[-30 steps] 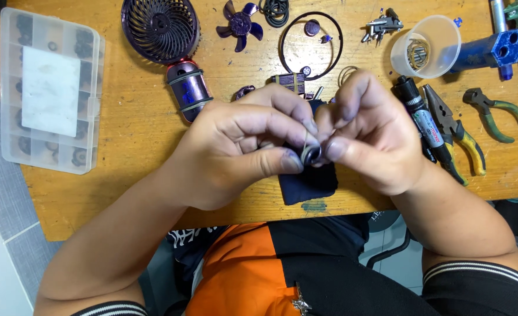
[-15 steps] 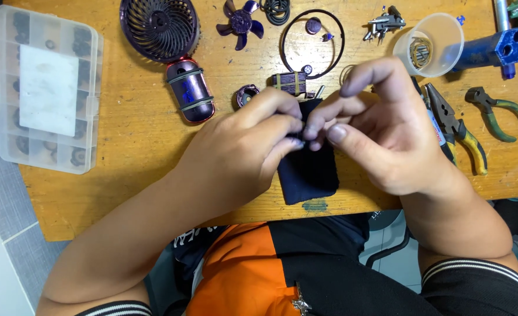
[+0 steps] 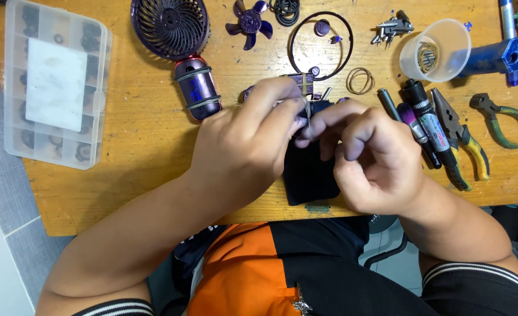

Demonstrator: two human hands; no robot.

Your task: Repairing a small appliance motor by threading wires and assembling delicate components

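Entry, change noted: I log both hands moved up the wooden table (image 3: 124, 146), left hand (image 3: 244, 146) and right hand (image 3: 370, 158) fingertips pinched shut on a small purple part (image 3: 301, 122) above the dark cloth (image 3: 308, 175), so fitting continues.

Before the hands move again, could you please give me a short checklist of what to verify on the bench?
1. Small part pinched between left hand and right hand: cannot tell, fingers hide it.
2. Dark cloth under the hands: ok, flat on the wooden table.
3. Purple fan blade apart from the hands: ok.
4. Fan grille beside the purple handle: ok.
5. Pliers within the right hand's reach: ok.
6. Compartment box lid closed: cannot tell.
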